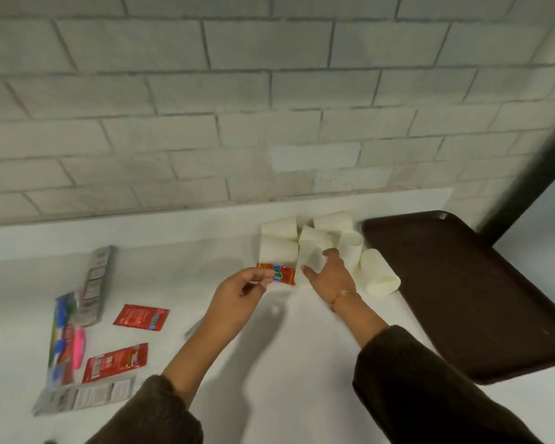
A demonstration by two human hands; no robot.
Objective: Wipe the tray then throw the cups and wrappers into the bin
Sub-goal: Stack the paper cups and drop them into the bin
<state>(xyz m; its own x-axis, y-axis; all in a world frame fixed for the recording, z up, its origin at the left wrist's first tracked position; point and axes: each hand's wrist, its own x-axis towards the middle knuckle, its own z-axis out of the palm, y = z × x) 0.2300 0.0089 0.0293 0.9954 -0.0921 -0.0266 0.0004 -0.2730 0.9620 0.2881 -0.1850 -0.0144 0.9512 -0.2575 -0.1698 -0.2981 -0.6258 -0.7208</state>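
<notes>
Roughly seven cups (380, 272), three red sachets (141, 317), three larger wrappers (95, 277), one tray (462, 299).

Brown tray (462, 299): R side was cut off by frame edge. Red sachet (285, 274): L end was hidden by fingers of left hand (237, 293). Paper cup (310, 258): side was partly covered by right hand (332, 277). Silver wrapper (98, 267) print was too blurred to read.

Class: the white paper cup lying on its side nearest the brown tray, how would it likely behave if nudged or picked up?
Lying on its side at the edge of the tray, the paper cup would probably roll in a curve when nudged, since it tapers. It looks empty and thin-walled, so it is likely very light and easily crushed by a firm squeeze.
</notes>
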